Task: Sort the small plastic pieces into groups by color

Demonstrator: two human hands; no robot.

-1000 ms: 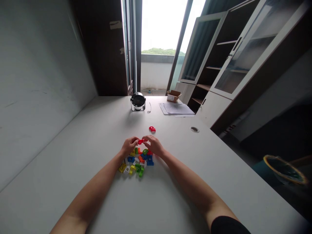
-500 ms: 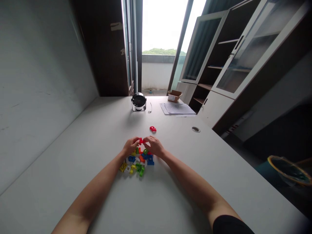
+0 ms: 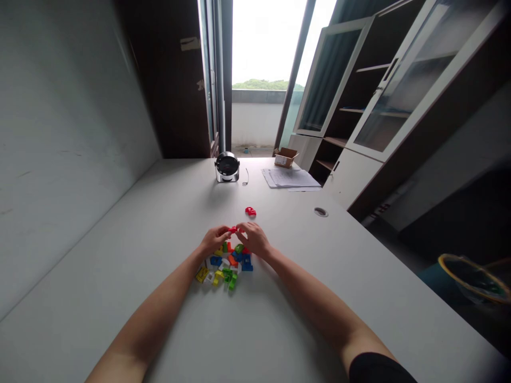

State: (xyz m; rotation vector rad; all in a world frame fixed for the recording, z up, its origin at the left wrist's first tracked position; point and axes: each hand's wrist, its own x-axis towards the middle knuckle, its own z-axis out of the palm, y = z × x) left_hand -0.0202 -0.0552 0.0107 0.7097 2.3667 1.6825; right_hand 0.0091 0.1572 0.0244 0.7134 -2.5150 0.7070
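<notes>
Between my two hands is a red plastic toy piece point(image 3: 233, 230), small and partly covered by fingers. My left hand point(image 3: 215, 238) pinches its left side, and my right hand point(image 3: 253, 238) grips the right side. Just below the hands lies a loose pile of plastic pieces, among them blue ones point(image 3: 247, 262), green ones point(image 3: 230, 277), yellow ones point(image 3: 202, 274), white ones point(image 3: 209, 277) and orange ones point(image 3: 232, 260). Beyond my hands, a separate red piece or joined red pieces point(image 3: 250, 211) rest on the table.
On the white table point(image 3: 191, 207) stands a round black-and-silver device point(image 3: 227, 167) with a short cord point(image 3: 246, 177) beside it. Papers point(image 3: 291, 178) and a small open cardboard box point(image 3: 286, 157) are at the back right. A cable hole point(image 3: 320, 211) sits near the right edge.
The red piece has turned and shifted slightly right between my fingers. My right hand has moved a little to the right; the pile looks the same.
</notes>
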